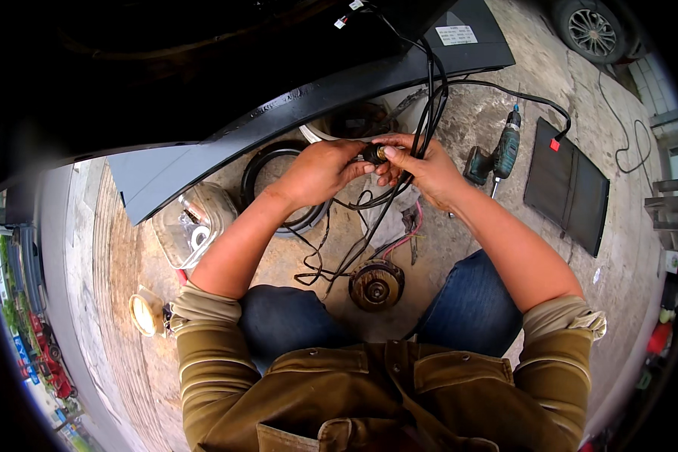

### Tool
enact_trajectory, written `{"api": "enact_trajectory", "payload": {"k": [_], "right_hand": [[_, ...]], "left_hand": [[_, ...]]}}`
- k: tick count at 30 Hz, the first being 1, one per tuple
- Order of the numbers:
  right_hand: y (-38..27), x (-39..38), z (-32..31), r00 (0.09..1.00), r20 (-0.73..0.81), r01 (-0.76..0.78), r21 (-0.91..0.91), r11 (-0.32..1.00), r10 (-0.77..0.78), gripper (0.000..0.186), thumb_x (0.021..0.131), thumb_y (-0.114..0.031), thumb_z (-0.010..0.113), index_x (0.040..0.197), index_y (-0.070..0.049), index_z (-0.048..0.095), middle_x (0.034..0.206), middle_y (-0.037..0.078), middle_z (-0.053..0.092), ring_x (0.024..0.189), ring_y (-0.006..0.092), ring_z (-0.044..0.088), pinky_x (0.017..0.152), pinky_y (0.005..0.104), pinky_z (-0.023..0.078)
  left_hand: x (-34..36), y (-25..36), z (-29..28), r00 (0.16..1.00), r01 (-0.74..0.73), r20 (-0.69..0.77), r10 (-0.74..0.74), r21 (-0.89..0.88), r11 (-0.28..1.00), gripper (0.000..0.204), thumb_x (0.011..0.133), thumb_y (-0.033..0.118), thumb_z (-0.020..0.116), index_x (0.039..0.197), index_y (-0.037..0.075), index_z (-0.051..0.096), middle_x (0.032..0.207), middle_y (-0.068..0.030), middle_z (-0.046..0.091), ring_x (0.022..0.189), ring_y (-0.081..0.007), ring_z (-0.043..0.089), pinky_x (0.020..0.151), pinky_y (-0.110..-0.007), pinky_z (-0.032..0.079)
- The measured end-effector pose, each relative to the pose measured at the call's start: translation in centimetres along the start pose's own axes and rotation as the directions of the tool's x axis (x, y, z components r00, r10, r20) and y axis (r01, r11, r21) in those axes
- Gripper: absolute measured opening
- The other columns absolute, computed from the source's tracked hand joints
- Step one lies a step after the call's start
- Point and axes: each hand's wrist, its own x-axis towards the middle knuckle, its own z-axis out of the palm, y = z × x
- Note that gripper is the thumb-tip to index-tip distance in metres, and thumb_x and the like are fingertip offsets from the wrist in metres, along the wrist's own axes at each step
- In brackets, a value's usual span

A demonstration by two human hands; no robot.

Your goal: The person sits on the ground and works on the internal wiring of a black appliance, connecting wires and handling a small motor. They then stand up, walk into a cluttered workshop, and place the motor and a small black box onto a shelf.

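Note:
My left hand (320,173) and my right hand (428,169) meet in front of me, fingers closed around a small dark round fitting (372,154) with a brass-coloured end. Its exact kind is partly hidden by the fingers. Black cables (432,90) hang from above and pass by my right hand, some running down between my knees. On the ground below lies a round, greasy, brown-black motor-like part (377,286), with black and pink wires (405,239) leading to it. Just behind my hands is a large dark machine's grey lower edge (256,113).
A green cordless drill (506,143) lies at the right, beside a flat black panel (565,188). At the left are a clear plastic bin (175,252) and a small tub (146,313). A black ring (250,177) and a white bucket (309,134) sit near the machine. A car wheel (591,32) stands far right.

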Motion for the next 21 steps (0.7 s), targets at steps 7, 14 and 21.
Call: {"api": "enact_trajectory", "payload": {"k": [7, 14, 21], "right_hand": [[0.0, -0.7, 0.4, 0.993, -0.114, -0.006, -0.041, 0.999, 0.001, 0.029, 0.088, -0.014, 0.057, 0.112, 0.002, 0.054, 0.079, 0.008, 0.061, 0.068, 0.0157, 0.061, 0.063, 0.0272, 0.050], [0.7, -4.6, -1.9, 0.974, -0.226, -0.020, 0.005, 1.000, 0.021, 0.029, 0.087, -0.018, 0.060, 0.110, -0.001, 0.056, 0.077, 0.004, 0.058, 0.069, 0.0124, 0.058, 0.062, 0.0262, 0.050], [-0.8, -9.5, -10.7, 0.969, -0.243, 0.085, 0.199, 0.976, -0.034, 0.038, 0.093, -0.031, 0.049, 0.117, -0.001, 0.050, 0.082, 0.008, 0.059, 0.072, 0.0159, 0.060, 0.065, 0.0279, 0.048]], "left_hand": [[0.8, -0.4, 0.8, 0.998, -0.053, -0.018, 0.052, -0.049, 0.997, 0.030, 0.083, 0.024, 0.059, 0.103, 0.001, 0.057, 0.090, -0.0185, 0.061, 0.083, -0.0369, 0.058, 0.071, -0.040, 0.045], [2.8, 1.3, 4.6, 0.998, -0.008, 0.059, 0.016, -0.147, 0.989, 0.032, 0.084, 0.027, 0.060, 0.101, 0.001, 0.058, 0.078, -0.0183, 0.059, 0.076, -0.0349, 0.059, 0.065, -0.040, 0.045], [11.3, 7.4, 7.4, 0.980, -0.116, 0.153, 0.124, -0.063, 0.991, 0.037, 0.083, 0.029, 0.061, 0.103, -0.001, 0.058, 0.080, -0.0190, 0.059, 0.073, -0.0340, 0.059, 0.064, -0.039, 0.045]]}}
